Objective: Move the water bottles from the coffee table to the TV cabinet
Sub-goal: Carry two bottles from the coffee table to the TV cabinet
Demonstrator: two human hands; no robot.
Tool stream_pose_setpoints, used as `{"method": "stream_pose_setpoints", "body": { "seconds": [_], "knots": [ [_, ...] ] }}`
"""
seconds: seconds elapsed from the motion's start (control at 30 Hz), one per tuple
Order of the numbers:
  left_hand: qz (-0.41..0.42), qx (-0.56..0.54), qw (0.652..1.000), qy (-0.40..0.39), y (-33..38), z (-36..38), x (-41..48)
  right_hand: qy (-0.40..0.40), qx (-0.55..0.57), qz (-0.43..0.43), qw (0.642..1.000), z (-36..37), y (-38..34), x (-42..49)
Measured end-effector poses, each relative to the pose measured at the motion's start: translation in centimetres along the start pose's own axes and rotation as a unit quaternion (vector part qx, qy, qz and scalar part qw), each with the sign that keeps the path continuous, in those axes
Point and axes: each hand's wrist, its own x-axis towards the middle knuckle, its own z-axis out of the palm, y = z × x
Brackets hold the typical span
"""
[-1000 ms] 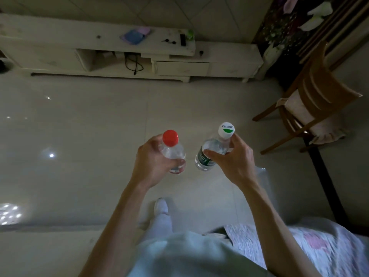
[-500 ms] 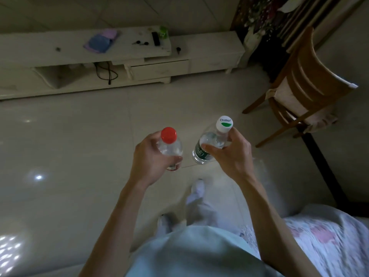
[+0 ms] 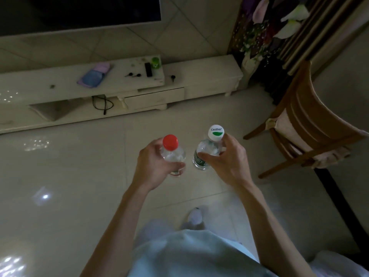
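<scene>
My left hand [image 3: 154,166] grips a clear water bottle with a red cap [image 3: 172,150], held upright above the tiled floor. My right hand [image 3: 227,160] grips a second clear bottle with a white and green cap [image 3: 208,148], tilted slightly, right beside the first. The two bottles are a little apart. The pale TV cabinet [image 3: 199,74] stretches along the far wall, ahead of both hands. The coffee table is out of view.
On the cabinet top lie a blue and pink cloth item [image 3: 93,76], a black remote [image 3: 148,69], a green cup [image 3: 155,62] and small dark bits. A wooden chair with a cushion [image 3: 303,124] stands at the right. A dark screen [image 3: 79,11] hangs above.
I have stepped forward over the floor with both bottles still held. The view has tilted up: the cabinet sits lower in frame and the screen above it has come into view.
</scene>
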Motion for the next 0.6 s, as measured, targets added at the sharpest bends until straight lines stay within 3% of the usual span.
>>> {"method": "stream_pose_setpoints", "body": {
  "seconds": [0.33, 0.6],
  "knots": [
    [0.0, 0.009, 1.0, -0.015, 4.1, 3.1, 10.4, -0.023, -0.006, 0.011, 1.0, -0.3, 1.7, 10.9],
    [-0.013, -0.003, 0.999, -0.042, 6.3, 3.7, 24.0, -0.02, -0.03, 0.055, 0.998, 0.4, 0.3, 23.1]
  ]
}}
